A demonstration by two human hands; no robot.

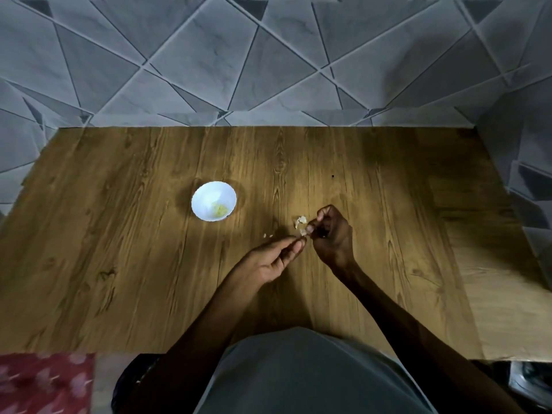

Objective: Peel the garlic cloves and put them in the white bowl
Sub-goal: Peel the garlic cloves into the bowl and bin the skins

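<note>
Pinching garlic clove [303,232] mid-table [119,234], both hands; white bowl [214,200] well apart.

The table [149,249] under my hands is brown wood-grain, smooth with a dull sheen. The white bowl [214,200] looks glossy and smooth, whether plastic or ceramic I cannot tell. The garlic skin [301,222] is thin, papery and matt. The grey wall [268,61] looks like matt marbled tile.

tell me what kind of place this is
Probably a home kitchen or dining corner: a wood-grain table pushed against a grey geometric-tiled wall, with a white bowl holding peeled garlic.
</note>
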